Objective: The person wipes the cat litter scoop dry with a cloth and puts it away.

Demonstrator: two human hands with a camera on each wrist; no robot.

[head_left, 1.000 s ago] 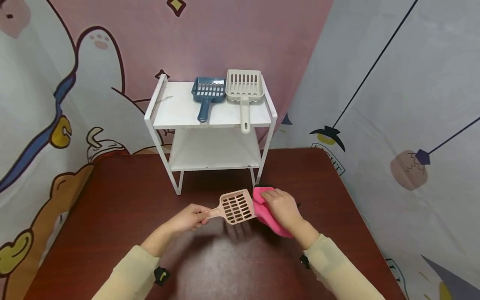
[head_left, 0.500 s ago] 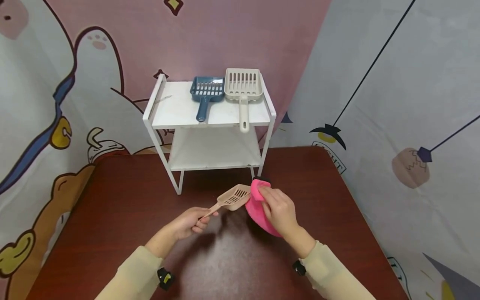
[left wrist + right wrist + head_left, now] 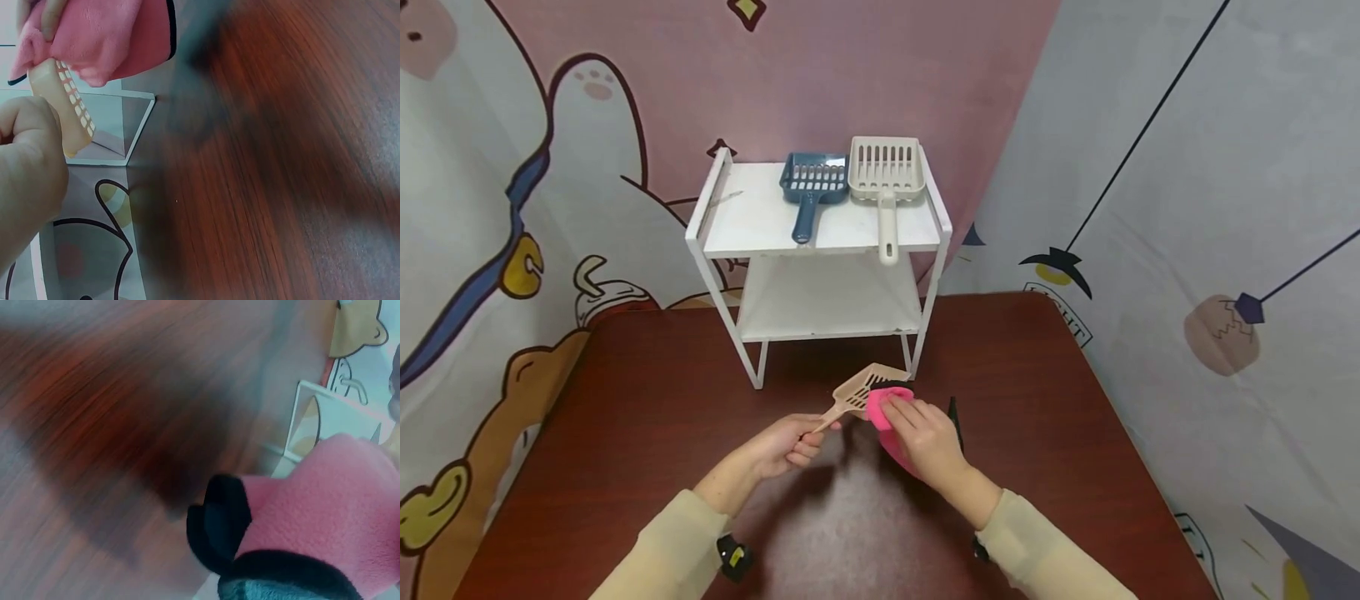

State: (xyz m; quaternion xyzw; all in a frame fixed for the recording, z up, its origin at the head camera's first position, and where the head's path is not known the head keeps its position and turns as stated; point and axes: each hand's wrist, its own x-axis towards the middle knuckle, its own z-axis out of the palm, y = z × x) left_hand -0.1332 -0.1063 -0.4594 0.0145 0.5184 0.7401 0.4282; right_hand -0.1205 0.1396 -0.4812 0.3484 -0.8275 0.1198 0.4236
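Note:
A beige slotted litter scoop (image 3: 853, 393) is held above the table by its handle, gripped between the thumb and fingers of my left hand (image 3: 778, 447). My right hand (image 3: 929, 442) holds a pink cloth (image 3: 883, 406) with a dark edge against the scoop's near side, covering part of its slots. In the left wrist view the cloth (image 3: 119, 37) hangs over the scoop (image 3: 65, 106), close to the left hand (image 3: 28, 162). The right wrist view shows the bunched cloth (image 3: 331, 512); its underside looks grey-green.
A white two-tier rack (image 3: 827, 321) stands at the back of the dark red wooden table (image 3: 647, 433). On its top shelf lie a blue litter scoop (image 3: 815, 179) and an off-white one (image 3: 887, 179), whose handle overhangs the front edge. Printed cloth walls (image 3: 1150, 208) surround the table.
The scoop has tilted from face-up to more edge-on. My right hand has moved left with the cloth, from the scoop's far end across toward its handle.

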